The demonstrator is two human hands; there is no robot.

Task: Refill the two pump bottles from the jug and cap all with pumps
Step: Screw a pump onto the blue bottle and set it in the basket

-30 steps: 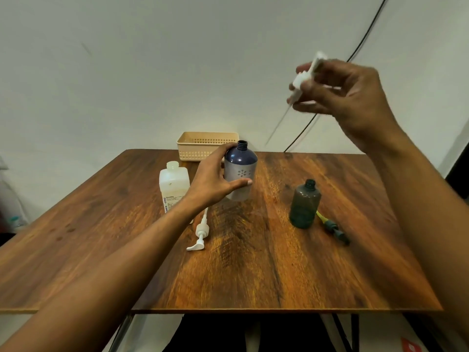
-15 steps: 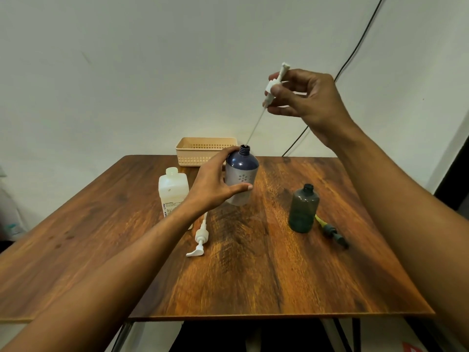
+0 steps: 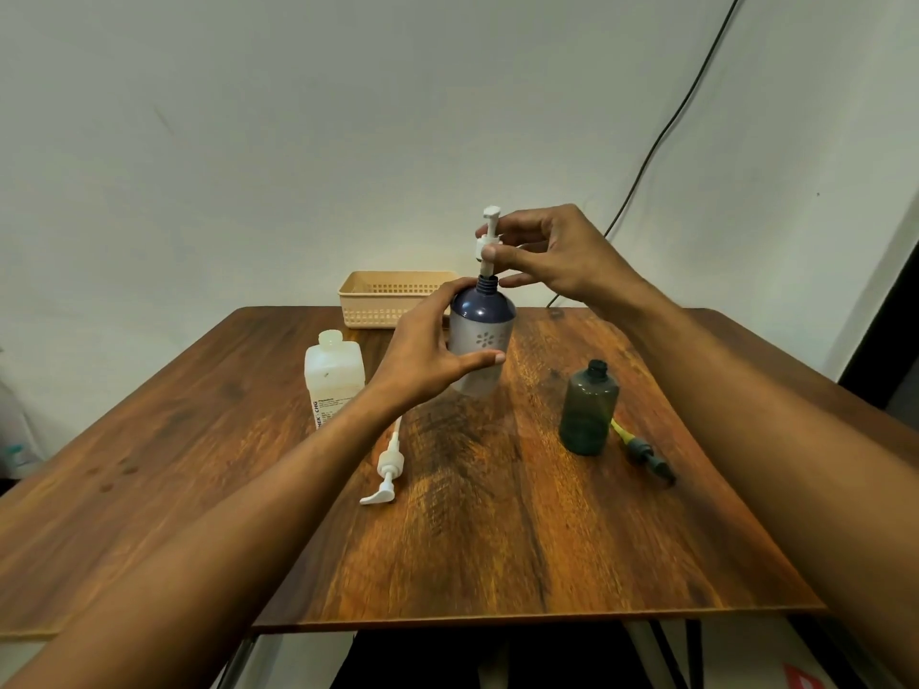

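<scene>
My left hand [image 3: 430, 348] grips the blue pump bottle [image 3: 482, 335], which stands on the wooden table [image 3: 497, 539]. My right hand [image 3: 552, 256] pinches a white pump [image 3: 488, 236] just above the bottle's neck, with its tube down inside the opening. The collar sits a little above the threads. A white square jug [image 3: 332, 375] with no cap stands to the left. A dark green bottle [image 3: 588, 414] stands open to the right. A second white pump [image 3: 388, 469] lies flat near the middle, and a dark pump with a yellow tube [image 3: 644, 447] lies beside the green bottle.
A beige slotted basket [image 3: 393, 295] sits at the table's far edge behind the blue bottle. A black cable [image 3: 661, 136] runs down the wall at the right. The table's front edge is near my forearms.
My right hand has come down and left with the white pump, sliding its tube into the blue bottle's neck. My left hand has kept its hold on the bottle.
</scene>
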